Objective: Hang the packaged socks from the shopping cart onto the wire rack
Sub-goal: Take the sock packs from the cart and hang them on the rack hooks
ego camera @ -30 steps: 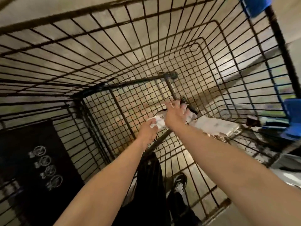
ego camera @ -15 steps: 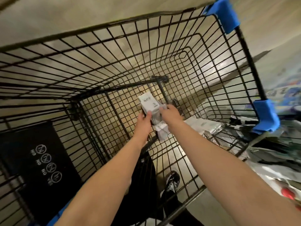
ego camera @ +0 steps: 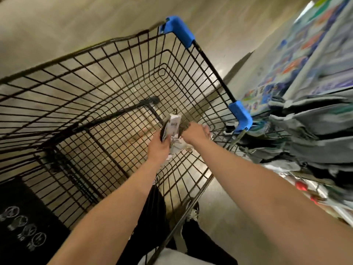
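My left hand (ego camera: 159, 148) grips a sock package (ego camera: 172, 126) with a white label card and a small black hook on top, held upright inside the black wire shopping cart (ego camera: 211, 61). Pale crumpled wrapping (ego camera: 177, 147) hangs below the card between my hands. Just right of the package is my right hand (ego camera: 195, 131), its fingers pointing away into the cart's right side. They are hidden, so I cannot tell whether they hold anything. The wire rack (ego camera: 313, 134), blurred and full of grey packaged socks, stands right of the cart.
Blue plastic guards (ego camera: 181, 32) cap the cart's right corners. A black child-seat flap with white icons (ego camera: 23, 224) sits at the lower left. Colourful shelved goods (ego camera: 290, 54) line the far right. My legs and a shoe (ego camera: 193, 213) show through the cart's mesh over the shiny floor.
Both hands have lifted the package from the cart floor. My view swung up and right, bringing the rack into sight. My right hand has come off the package.
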`<action>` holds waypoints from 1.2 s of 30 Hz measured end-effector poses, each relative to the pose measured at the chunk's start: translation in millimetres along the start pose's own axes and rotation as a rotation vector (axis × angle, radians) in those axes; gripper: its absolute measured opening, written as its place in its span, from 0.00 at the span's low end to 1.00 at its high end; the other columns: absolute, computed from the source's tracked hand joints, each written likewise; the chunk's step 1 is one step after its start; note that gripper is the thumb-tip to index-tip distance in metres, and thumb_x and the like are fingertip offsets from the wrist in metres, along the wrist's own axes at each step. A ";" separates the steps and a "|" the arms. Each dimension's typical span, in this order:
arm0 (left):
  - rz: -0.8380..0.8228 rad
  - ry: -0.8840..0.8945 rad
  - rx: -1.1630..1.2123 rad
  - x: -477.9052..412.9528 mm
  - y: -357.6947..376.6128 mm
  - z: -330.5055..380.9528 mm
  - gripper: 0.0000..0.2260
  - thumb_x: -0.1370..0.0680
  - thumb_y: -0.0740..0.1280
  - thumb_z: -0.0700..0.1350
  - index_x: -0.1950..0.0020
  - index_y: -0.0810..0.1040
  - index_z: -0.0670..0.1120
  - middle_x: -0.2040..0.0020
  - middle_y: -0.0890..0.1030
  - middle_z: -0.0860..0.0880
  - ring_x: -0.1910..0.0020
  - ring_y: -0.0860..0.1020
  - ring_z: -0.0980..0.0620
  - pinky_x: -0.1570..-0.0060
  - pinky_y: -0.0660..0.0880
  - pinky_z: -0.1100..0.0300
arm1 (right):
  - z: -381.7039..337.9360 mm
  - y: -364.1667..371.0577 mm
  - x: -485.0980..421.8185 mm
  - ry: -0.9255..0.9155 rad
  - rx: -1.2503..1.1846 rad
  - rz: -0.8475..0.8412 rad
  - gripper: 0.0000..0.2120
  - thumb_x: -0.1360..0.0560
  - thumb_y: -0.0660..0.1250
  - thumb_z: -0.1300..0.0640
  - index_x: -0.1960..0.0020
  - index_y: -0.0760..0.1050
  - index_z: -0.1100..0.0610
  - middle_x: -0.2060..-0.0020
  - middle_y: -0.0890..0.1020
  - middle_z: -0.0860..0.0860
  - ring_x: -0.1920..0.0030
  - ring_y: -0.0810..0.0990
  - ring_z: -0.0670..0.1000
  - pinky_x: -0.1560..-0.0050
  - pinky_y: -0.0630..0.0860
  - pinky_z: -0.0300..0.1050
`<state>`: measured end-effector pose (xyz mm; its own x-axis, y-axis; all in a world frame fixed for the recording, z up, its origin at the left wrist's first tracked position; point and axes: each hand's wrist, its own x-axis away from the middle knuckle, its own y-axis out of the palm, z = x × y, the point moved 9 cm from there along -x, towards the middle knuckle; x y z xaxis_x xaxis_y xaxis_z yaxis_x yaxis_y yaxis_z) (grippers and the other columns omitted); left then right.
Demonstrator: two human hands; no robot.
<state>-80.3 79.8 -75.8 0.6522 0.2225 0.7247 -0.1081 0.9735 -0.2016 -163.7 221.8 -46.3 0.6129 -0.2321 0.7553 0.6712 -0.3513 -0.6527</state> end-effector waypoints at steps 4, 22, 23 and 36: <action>-0.117 -0.058 0.019 -4.8 29.2 -15.7 0.10 0.17 0.62 0.52 0.37 0.75 0.54 0.46 0.83 0.51 0.52 0.82 0.51 0.48 0.81 0.49 | 10.9 -0.9 -15.0 0.085 0.286 -0.120 0.31 0.20 0.64 0.58 0.20 0.58 0.58 0.19 0.52 0.64 0.20 0.47 0.69 0.22 0.56 0.64; -0.016 -0.083 0.091 -10.7 43.3 -20.3 0.09 0.15 0.59 0.50 0.37 0.73 0.51 0.43 0.81 0.53 0.49 0.80 0.53 0.51 0.76 0.56 | 15.9 -1.2 -24.2 0.019 -0.315 -0.168 0.17 0.21 0.66 0.64 0.33 0.77 0.61 0.43 0.80 0.59 0.40 0.81 0.60 0.42 0.80 0.49; 0.023 -0.064 0.049 -10.1 35.6 -15.5 0.11 0.15 0.60 0.49 0.34 0.72 0.50 0.42 0.79 0.55 0.47 0.78 0.55 0.48 0.75 0.56 | 14.8 -4.8 -21.9 0.007 -0.372 -0.163 0.15 0.21 0.64 0.62 0.35 0.79 0.61 0.40 0.82 0.59 0.40 0.81 0.59 0.41 0.79 0.50; 0.110 0.184 0.098 57.5 -5.4 90.7 0.14 0.18 0.62 0.59 0.36 0.75 0.53 0.47 0.84 0.55 0.49 0.83 0.53 0.55 0.83 0.55 | 2.2 -97.9 77.4 -0.393 -0.718 -0.042 0.12 0.22 0.70 0.58 0.39 0.76 0.53 0.46 0.82 0.47 0.46 0.81 0.49 0.51 0.80 0.42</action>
<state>-110.3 92.1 26.7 0.7573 0.3228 0.5678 -0.2525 0.9464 -0.2012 -181.0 240.3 76.0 0.7838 0.0823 0.6156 0.3485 -0.8787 -0.3263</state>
